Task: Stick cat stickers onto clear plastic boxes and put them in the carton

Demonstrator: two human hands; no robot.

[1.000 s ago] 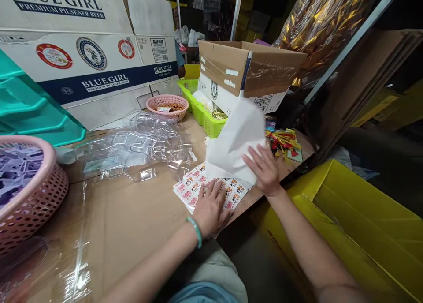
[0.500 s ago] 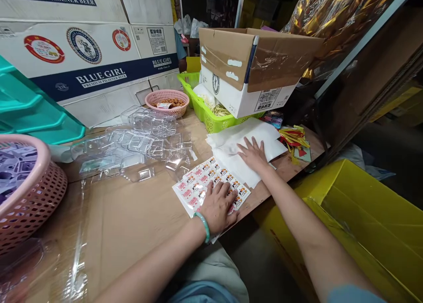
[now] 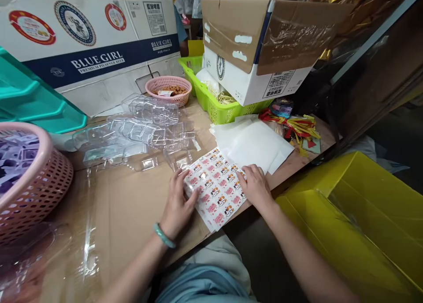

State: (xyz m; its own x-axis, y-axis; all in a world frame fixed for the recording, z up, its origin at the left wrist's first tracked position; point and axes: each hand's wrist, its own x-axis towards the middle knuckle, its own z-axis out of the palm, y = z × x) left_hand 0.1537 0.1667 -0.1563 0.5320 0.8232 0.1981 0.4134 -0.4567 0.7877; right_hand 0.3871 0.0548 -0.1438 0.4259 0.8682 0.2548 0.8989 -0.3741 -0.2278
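A sticker sheet (image 3: 215, 189) printed with small red and orange pictures lies near the front edge of the cardboard-covered table (image 3: 132, 215). My left hand (image 3: 179, 202), with a green bracelet on the wrist, rests at the sheet's left edge, fingers touching it. At the right edge my right hand (image 3: 256, 186) lies with its fingers on the sheet. Both hands lie fairly flat and hold nothing up. Behind the sheet sits a pile of blank white backing sheets (image 3: 253, 143).
Clear plastic boxes (image 3: 145, 131) are strewn at the table's middle. A pink basket (image 3: 33, 179) stands at the left, a smaller pink basket (image 3: 169, 89) at the back, a green basket (image 3: 218, 106) under a cardboard box (image 3: 264, 43). Red and yellow tags (image 3: 297, 129) lie right. A yellow box (image 3: 357, 232) stands beside the table.
My right hand laid a white sheet on the pile, then came back to the sticker sheet's right edge. My left hand slid from the sheet's middle to its left edge.
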